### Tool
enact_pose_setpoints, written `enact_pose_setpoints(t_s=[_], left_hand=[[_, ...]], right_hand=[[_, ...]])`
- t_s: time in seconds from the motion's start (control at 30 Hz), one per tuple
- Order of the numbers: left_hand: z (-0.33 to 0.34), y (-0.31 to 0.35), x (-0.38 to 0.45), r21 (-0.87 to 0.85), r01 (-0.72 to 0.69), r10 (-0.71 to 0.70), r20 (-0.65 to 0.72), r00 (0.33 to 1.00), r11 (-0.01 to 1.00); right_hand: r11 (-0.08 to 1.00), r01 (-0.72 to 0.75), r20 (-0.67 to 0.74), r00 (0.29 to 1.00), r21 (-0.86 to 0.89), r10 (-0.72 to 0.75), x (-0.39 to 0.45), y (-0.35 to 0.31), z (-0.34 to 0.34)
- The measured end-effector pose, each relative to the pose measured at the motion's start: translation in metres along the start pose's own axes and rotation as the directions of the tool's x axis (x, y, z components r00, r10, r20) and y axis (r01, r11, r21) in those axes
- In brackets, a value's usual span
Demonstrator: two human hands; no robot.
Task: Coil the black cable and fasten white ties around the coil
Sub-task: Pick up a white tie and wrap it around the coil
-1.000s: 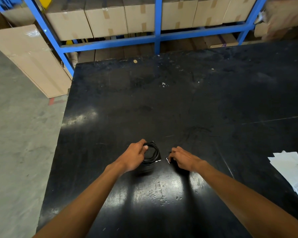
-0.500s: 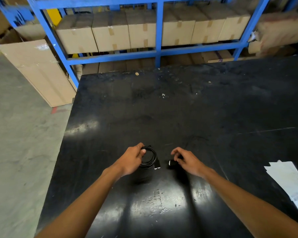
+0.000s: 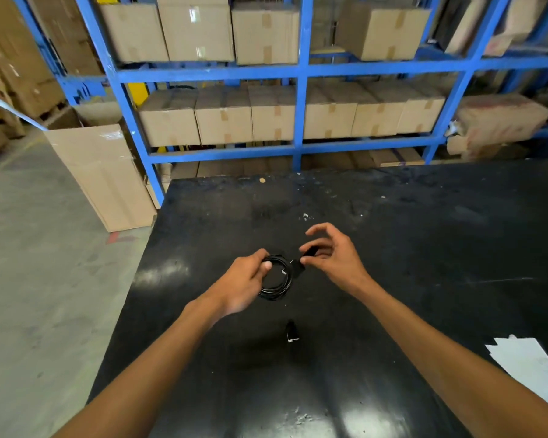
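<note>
Left hand [image 3: 246, 284] fingers clamp the coil [image 3: 277, 279] above the desk [image 3: 424, 248] — right hand [image 3: 332, 257] pinches its plug [image 3: 309, 251]; boxes [image 3: 276, 113] behind, closed.

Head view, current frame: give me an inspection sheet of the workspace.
Surface: black table, scuffed, pale flecks.
Job's things: black cable coil held above the table; a white mark on it, tie not certain.
Clutter: white papers at right edge; small black piece lying near the coil.
Grippers: left hand grips the coil; right hand pinches a black cable end.
Cables: only the coil.
Surroundings: blue rack with cardboard boxes; concrete floor.
</note>
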State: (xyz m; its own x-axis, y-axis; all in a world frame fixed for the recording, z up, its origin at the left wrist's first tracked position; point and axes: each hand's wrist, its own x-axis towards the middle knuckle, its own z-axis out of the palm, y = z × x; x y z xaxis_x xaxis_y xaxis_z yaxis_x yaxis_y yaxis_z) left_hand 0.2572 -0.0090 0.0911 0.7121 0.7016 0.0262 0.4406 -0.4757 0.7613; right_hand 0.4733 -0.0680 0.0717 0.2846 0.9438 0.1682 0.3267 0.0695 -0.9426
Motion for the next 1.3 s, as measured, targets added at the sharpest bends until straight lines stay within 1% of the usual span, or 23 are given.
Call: enact_pose_setpoints(t_s=[0.13,0.2,0.3,0.47,0.53,0.63,0.73,0.83,0.93,1.1,1.3], left_hand=[[-0.018,0.023,-0.009,0.048,-0.065,0.067,-0.032,0.997,0.997],[-0.025,0.033,-0.012,0.067,-0.091,0.094,-0.045,0.995,0.994],[-0.035,0.046,-0.018,0.084,-0.126,0.132,-0.064,0.989,0.988],[-0.048,0.061,-0.030,0.031,-0.173,0.175,-0.093,0.980,0.984],[-0.051,0.063,-0.035,-0.021,-0.171,0.168,-0.092,0.981,0.985],[-0.054,0.065,-0.040,-0.077,-0.177,0.168,-0.109,0.980,0.981],[-0.056,0.068,-0.040,-0.012,-0.204,0.200,-0.140,0.970,0.979],[-0.059,0.069,-0.040,0.055,-0.241,0.247,-0.161,0.955,0.969],[-0.063,0.067,-0.041,0.054,-0.258,0.263,-0.165,0.951,0.965],[-0.065,0.067,-0.039,0.069,-0.275,0.283,-0.164,0.945,0.959],[-0.064,0.067,-0.035,0.115,-0.252,0.267,-0.144,0.953,0.961]], right_hand=[[0.998,0.029,-0.028,0.999,0.061,-0.028,0.001,-0.035,0.003],[0.994,0.027,0.008,1.000,0.106,-0.028,0.002,-0.052,0.003],[0.987,0.024,0.121,0.992,0.157,-0.043,0.002,-0.076,0.005],[0.960,-0.012,0.146,0.989,0.280,-0.031,0.000,-0.106,0.007],[0.956,-0.050,0.164,0.986,0.288,0.003,0.001,-0.114,0.008],[0.936,-0.153,0.216,0.973,0.317,0.086,0.001,-0.122,0.010],[0.919,-0.220,0.276,0.952,0.326,0.130,0.001,-0.127,0.010],[0.904,-0.253,0.329,0.935,0.345,0.136,0.001,-0.130,0.009],[0.885,-0.294,0.364,0.918,0.361,0.156,0.002,-0.135,0.006],[0.822,-0.332,0.356,0.919,0.462,0.171,0.001,-0.132,0.007],[0.737,-0.351,0.323,0.928,0.577,0.188,0.003,-0.125,0.013]])
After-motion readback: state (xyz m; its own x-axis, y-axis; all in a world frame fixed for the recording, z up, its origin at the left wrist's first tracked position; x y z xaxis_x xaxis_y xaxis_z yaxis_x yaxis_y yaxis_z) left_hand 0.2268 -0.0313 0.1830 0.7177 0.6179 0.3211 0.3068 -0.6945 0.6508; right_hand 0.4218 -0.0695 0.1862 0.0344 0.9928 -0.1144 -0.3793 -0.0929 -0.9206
